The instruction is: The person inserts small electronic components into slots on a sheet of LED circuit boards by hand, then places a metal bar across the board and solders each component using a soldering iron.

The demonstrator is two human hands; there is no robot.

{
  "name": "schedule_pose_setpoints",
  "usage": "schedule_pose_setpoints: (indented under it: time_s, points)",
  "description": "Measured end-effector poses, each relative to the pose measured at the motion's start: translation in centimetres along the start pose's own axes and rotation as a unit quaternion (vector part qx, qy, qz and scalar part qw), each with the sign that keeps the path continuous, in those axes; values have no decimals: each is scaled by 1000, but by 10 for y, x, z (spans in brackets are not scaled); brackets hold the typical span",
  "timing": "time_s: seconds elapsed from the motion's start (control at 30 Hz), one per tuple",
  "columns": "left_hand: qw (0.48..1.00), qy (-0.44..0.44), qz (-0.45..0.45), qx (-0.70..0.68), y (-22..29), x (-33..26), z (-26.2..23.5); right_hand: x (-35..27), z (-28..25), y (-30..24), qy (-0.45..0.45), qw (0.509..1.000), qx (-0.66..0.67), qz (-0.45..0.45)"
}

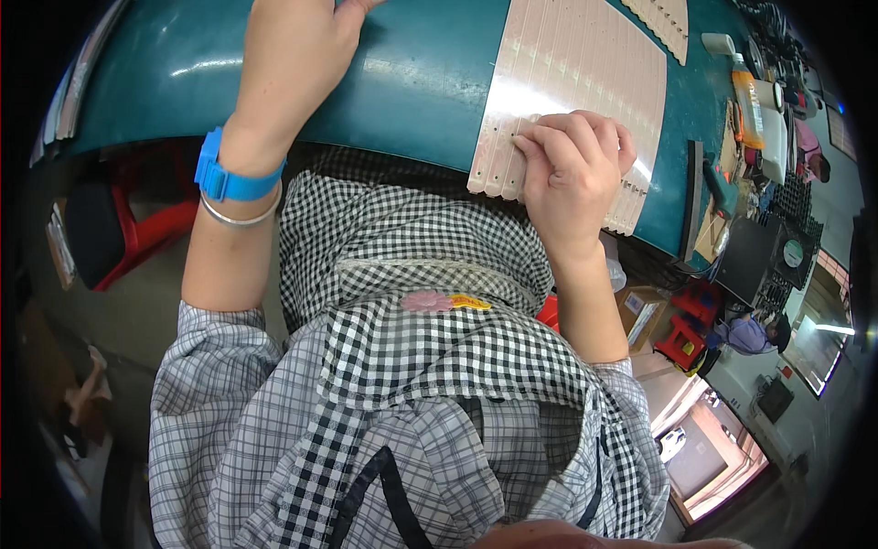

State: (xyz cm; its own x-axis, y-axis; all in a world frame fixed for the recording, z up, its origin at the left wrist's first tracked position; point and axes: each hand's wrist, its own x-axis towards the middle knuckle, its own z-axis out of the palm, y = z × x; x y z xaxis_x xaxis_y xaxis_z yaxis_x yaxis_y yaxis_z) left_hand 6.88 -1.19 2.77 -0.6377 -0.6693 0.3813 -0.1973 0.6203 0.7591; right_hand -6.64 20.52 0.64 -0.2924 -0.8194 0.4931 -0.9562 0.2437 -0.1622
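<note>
On the green tabletop (402,101) lies a pale pinkish-beige ridged panel (576,69), marked off in long parallel strips. Its near edge is scalloped, and small dark dots sit along that end. My right hand (576,174) rests over the panel's near part, fingers curled, with thumb and forefinger pinched together at the strips. Whatever is between those fingertips is too small or hidden to make out. My left hand (302,55) reaches over the table to the left of the panel; its fingers run past the top of the picture, so their grip is hidden.
A second, similar ridged piece (663,23) lies at the far right. Beyond it stand a white roll (718,44) and a bottle of orange liquid (747,105). A dark bar (692,197) lies along the table's right side. A red and black chair (128,224) stands at left.
</note>
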Motion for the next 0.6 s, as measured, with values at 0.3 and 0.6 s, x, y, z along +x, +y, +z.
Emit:
schedule_pose_setpoints:
  time_s: [0.3,0.6]
  points:
    - [854,-157,-216,-447,6,-34,17,14,-23,6,-38,985,150,82]
    - [759,-170,-247,-578,45,-57,47,22,-27,-6,-72,809,539,224]
